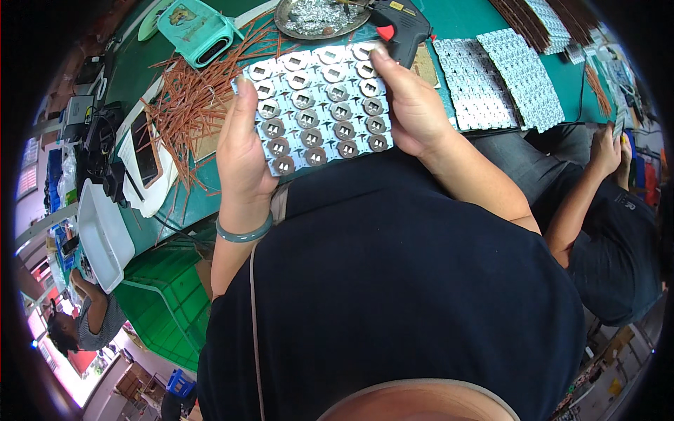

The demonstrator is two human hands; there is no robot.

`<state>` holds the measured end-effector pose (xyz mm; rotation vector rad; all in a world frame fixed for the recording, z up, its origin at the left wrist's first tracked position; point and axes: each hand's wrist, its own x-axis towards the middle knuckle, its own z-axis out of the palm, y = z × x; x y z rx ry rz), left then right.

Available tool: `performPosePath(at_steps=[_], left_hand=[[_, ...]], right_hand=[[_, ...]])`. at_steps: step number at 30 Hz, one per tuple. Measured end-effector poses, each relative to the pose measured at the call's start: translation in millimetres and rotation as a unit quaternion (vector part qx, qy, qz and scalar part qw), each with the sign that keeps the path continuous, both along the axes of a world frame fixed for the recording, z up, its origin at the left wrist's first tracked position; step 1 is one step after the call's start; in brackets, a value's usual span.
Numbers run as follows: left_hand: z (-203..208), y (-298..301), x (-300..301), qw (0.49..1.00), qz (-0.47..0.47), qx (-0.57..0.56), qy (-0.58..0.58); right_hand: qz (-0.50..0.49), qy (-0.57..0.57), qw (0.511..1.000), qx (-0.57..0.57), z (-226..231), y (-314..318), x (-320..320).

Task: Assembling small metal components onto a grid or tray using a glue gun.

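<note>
I find the disc panel (pixel 321 112) above the near edge of the green table (pixel 572 78), clamped at opposite sides between left hand (pixel 242 144) and right hand (pixel 419 105); gripping by the edges, thumbs clear of the discs (pixel 338 92), is best. Its disc face points up toward my camera; the long axis, allowing for fisheye bend, appears to run left to right.

Held panel (pixel 321 110): shiny, metal-looking | far dish (pixel 281 25): glossy metal | left crate (pixel 165 288): smooth plastic | shirt (pixel 393 295): matt cloth
</note>
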<state>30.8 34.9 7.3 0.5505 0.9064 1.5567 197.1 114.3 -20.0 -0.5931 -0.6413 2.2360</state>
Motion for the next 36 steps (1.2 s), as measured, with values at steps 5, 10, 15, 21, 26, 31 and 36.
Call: performPosePath(at_steps=[5,10,15,21,26,31,36], left_hand=[[21,-3,23,0.999,-0.022,0.012,0.036],[24,-5,26,0.999,-0.028,0.027,0.032],[20,-4,24,0.999,-0.022,0.000,0.030],[20,0,23,0.999,-0.012,0.019,0.043],[15,1,20,0.998,0.036,-0.006,0.046],[3,3,4,0.999,0.018,-0.026,0.004],[2,4,16,0.995,0.008,-0.013,0.098]], right_hand=[[-0.013,-0.040,0.999,-0.010,1,-3,-5],[0.013,0.003,1.000,-0.016,-8,-6,-8],[0.006,-0.025,0.999,-0.024,-9,-6,-8],[-0.026,-0.051,0.998,-0.013,-9,-4,-9],[-0.033,-0.063,0.997,-0.012,-3,-4,-6],[-0.064,-0.061,0.991,0.100,4,-1,3],[-0.098,-0.098,0.975,0.172,8,-8,-3]])
